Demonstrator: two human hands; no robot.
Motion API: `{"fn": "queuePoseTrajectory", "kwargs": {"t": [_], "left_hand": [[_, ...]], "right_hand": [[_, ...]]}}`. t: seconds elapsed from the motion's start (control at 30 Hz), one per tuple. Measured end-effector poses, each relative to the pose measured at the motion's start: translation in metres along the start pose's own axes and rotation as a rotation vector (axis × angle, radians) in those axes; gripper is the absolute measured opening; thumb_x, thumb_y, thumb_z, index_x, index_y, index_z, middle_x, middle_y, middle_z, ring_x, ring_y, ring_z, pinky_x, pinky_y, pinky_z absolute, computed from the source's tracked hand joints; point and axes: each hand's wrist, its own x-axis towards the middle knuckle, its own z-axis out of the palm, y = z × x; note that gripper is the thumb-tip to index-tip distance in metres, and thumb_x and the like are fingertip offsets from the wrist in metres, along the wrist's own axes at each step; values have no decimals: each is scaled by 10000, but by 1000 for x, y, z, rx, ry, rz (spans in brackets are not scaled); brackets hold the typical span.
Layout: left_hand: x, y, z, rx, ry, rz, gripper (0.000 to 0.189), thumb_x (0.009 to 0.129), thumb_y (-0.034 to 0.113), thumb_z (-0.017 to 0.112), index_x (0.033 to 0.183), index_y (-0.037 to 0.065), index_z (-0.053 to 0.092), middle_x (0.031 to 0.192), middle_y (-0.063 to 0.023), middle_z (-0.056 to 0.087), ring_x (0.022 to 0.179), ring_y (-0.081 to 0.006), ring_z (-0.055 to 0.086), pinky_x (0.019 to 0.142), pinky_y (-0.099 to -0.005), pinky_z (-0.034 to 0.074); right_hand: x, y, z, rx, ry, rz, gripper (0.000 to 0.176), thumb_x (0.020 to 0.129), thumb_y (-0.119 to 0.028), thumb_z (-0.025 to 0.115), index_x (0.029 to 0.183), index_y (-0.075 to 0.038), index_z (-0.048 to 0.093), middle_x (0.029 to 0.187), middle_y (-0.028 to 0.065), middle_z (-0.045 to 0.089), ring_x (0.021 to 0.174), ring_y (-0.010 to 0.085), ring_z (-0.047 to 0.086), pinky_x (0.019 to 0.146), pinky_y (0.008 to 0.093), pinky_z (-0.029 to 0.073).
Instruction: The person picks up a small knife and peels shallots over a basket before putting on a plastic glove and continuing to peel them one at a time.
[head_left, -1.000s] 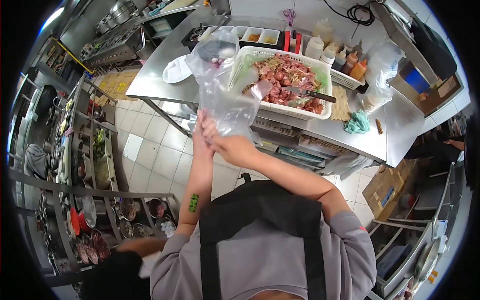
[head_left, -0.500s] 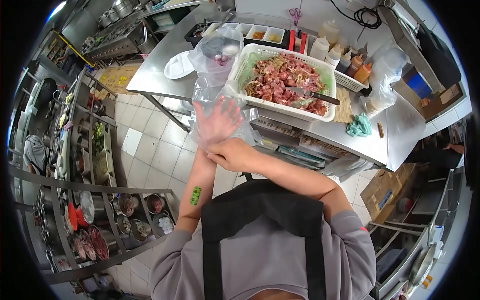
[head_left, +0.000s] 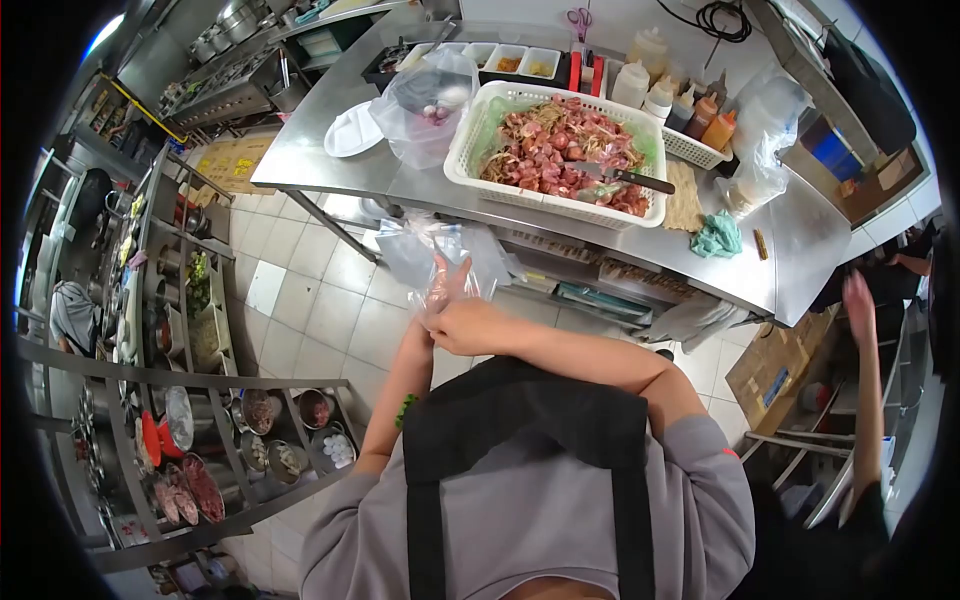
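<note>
My left hand (head_left: 443, 287) is raised in front of my chest, fingers pointing up, inside a thin clear plastic glove (head_left: 425, 250) that hangs loose and crumpled around it. My right hand (head_left: 472, 326) crosses over and pinches the plastic at my left wrist. Both hands are below the edge of the steel counter (head_left: 320, 160). On the counter stands a white basket (head_left: 560, 206) full of red meat pieces (head_left: 560, 150), with a knife (head_left: 625, 179) lying across them.
A clear bag (head_left: 425, 100) and a white plate (head_left: 352, 135) lie left of the basket. Sauce bottles (head_left: 690, 110) and a green cloth (head_left: 717, 238) are to the right. Shelves with bowls (head_left: 180, 420) stand on my left. Another person's arm (head_left: 865, 370) is at far right.
My left hand has dropped from the counter edge toward my chest, its fingers drawn together. The plastic has slid down over it, with my right hand staying at the wrist. Another person's arm has appeared at right.
</note>
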Motion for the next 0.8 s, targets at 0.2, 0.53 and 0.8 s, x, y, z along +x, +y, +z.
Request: {"fn": "queuePoseTrajectory", "kwargs": {"t": [0.2,0.53,0.8], "left_hand": [[-6,-9,-11,212,84,33,1051,649,901,173,1460,235,123,1476,-224,116,1312,-355,235,1054,-474,198],[-22,0,0,-535,387,375,1089,695,808,427,1454,139,24,1477,-202,137,1307,-370,285,991,-511,339],[-10,2,-5,-772,-162,393,511,933,406,416,1184,-38,391,1194,-184,465,1156,-292,432,995,-374,390]], "right_hand": [[4,6,31,-43,-37,59,198,788,-196,489,797,-58,631,710,167,629,654,350,612,628,478,475],[8,-11,36,125,236,57,216,772,-194,506,718,-8,602,693,212,611,636,384,600,623,490,473],[5,-4,40,244,164,-43,231,817,-212,503,731,-8,566,672,209,577,647,396,564,622,485,437]]}}
